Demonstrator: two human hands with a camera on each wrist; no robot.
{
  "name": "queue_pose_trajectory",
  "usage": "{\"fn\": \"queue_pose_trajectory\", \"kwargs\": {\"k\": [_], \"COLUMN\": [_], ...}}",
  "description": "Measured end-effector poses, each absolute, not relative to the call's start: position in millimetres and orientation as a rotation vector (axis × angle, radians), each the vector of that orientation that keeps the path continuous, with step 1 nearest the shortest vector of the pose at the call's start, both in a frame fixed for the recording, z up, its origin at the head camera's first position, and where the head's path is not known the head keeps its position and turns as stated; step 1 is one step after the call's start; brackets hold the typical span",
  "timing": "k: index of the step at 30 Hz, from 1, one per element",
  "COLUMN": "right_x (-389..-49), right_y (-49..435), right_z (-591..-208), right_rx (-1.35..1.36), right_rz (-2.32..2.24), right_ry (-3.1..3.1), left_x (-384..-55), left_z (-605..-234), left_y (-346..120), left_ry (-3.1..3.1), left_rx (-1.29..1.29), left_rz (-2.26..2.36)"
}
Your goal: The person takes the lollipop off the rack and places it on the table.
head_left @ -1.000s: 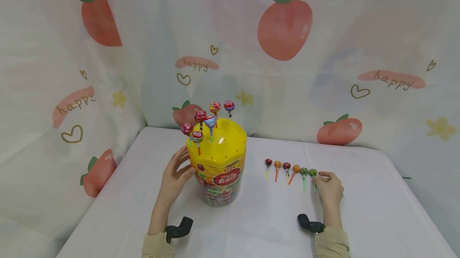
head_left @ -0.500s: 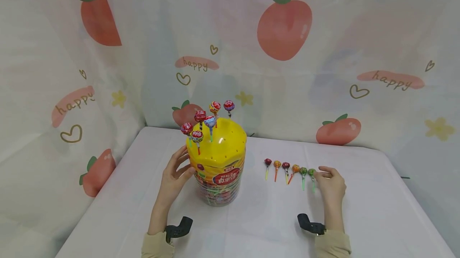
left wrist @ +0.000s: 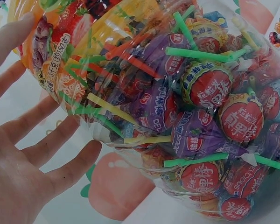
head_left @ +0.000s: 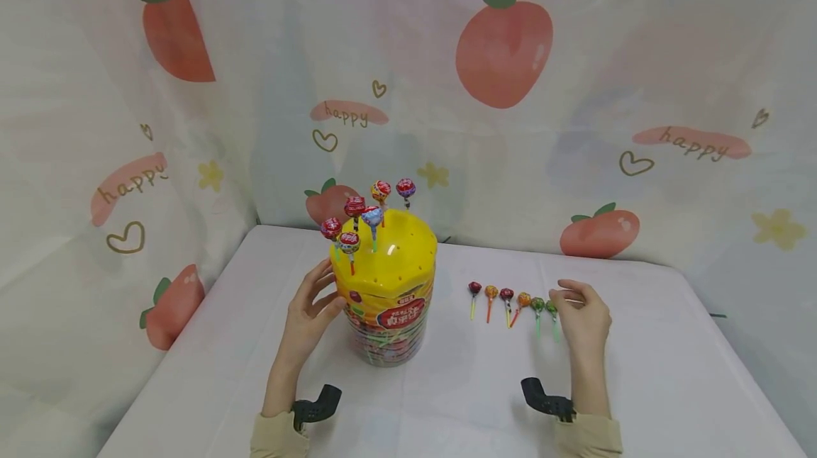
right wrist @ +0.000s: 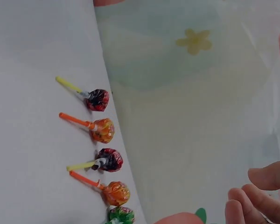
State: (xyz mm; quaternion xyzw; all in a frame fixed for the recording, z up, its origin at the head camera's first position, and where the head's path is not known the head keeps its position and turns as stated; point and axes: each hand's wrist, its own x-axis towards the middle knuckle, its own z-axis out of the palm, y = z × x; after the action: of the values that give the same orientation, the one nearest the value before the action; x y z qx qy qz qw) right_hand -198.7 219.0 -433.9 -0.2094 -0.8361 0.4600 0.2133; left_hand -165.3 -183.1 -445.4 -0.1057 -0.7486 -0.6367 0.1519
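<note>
A clear tub of lollipops (head_left: pixel 389 344) with a yellow lid (head_left: pixel 402 256) stands left of the table's middle. Several wrapped lollipops stand upright in holes of the lid, among them a blue one (head_left: pixel 373 217) and a purple one (head_left: pixel 406 188). My left hand (head_left: pixel 314 308) rests with spread fingers against the tub's left side; the left wrist view shows these fingers (left wrist: pixel 60 135) along its wall. To the right lies a row of loose lollipops, with a green lollipop (head_left: pixel 538 304) near its right end. Over that end hovers my right hand (head_left: pixel 584 316), fingers loosely bent, nothing between thumb and fingers.
The row begins on the left with a dark red lollipop (head_left: pixel 475 288), then an orange lollipop (head_left: pixel 491 291). A white cloth covers the table (head_left: pixel 459 387). Behind it hangs a curtain (head_left: pixel 408 54) printed with fruit.
My right hand has come off the rightmost green lollipop and risen, moving slightly away from me. That lollipop still lies in the row. My left hand stays at the tub.
</note>
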Motion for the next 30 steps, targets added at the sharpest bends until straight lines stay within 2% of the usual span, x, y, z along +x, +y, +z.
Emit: {"fn": "queue_pose_trajectory", "kwargs": {"k": [15,30], "right_x": [-179.3,-188.2], "right_y": [197.5,143.9], "right_z": [-402.5,-367.2], "right_rx": [-0.378,-0.049], "right_rz": [1.415,1.563], "right_ry": [-2.159,-2.048], "left_x": [-165.2,-165.6], "left_z": [-449.7,-446.2], "left_y": [-175.9,-183.7], "left_ry": [-2.143,-2.152], "left_rx": [-0.356,-0.301], "left_rz": [-1.858,-1.831]}}
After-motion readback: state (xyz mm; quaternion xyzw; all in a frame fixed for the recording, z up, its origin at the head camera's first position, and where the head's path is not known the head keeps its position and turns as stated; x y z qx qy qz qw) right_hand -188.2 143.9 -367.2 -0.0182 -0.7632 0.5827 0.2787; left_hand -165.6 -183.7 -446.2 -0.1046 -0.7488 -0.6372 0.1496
